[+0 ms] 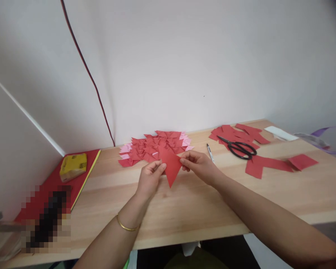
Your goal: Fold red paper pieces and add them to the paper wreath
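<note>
A piece of red paper [171, 169], pointed at its lower end, is held up above the wooden table [184, 213]. My left hand [150, 177] pinches its left edge between thumb and fingers. At its right corner, my right hand [197, 165] is closed on the same paper. Just behind the hands lies a wide pile of folded red paper pieces [145, 147], with pink folded pieces [186, 140] at its ends. The paper partly hides the front of this pile.
To the right are a pen [210, 152], black scissors [242, 149] on red paper scraps [226, 131], and more red paper [277, 163]. A white strip [281, 133] lies beyond. At left, a yellow packet [73, 166] rests on a red sheet [80, 186]. A wall stands behind.
</note>
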